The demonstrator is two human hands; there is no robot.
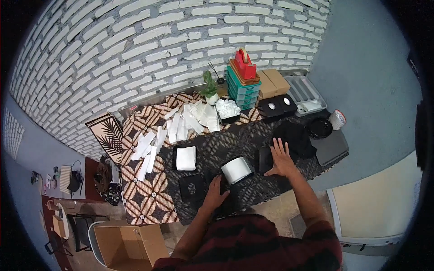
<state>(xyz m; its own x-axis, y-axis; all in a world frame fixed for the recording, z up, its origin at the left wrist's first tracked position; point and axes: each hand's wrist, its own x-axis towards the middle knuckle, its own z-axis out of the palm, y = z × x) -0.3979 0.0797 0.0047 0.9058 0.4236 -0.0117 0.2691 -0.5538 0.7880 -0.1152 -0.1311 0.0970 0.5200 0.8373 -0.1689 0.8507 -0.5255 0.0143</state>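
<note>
White, smooth, curved bundle (237, 170) sits on a black patterned mat (216, 143). Left of it, the left hand (215, 195) is half-open, empty; right of it, the right hand (283, 163) spreads against a black rectangular box (264, 159).

- two hands (214, 195) (282, 159), table's (151, 201) front edge
- one curved white piece (237, 170) between
- one potted plant (209, 88), one tape dispenser (244, 67), one drawer unit (242, 92), back edge
- one round black dish (319, 128), right edge

No legible text. Small red-and-white label (133, 108) on grey ledge (156, 96), left of centre: print too small. Dark item (413, 66), right edge: pale marks, unreadable.
</note>
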